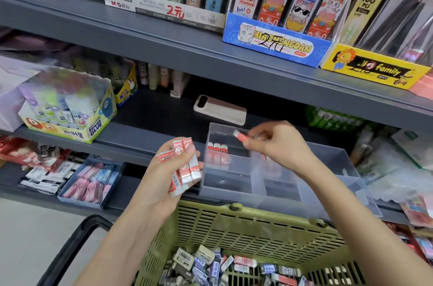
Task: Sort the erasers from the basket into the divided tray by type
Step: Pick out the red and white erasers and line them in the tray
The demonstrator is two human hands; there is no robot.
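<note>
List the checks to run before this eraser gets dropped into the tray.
1. Right hand pinches one red-and-white eraser: ok.
2. That eraser hovers over the divided tray: ok.
3. Red erasers already stand in the tray's rear left compartment: ok.
4. Room is left beside them in that compartment: ok.
5. Left hand has its fingers curled round its bundle of red-and-white erasers: ok.
6. Held eraser's print matches the standing ones: cannot tell, it is blurred.

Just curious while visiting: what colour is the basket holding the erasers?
Olive green. The basket has slatted plastic walls, best seen in the head view.
</note>
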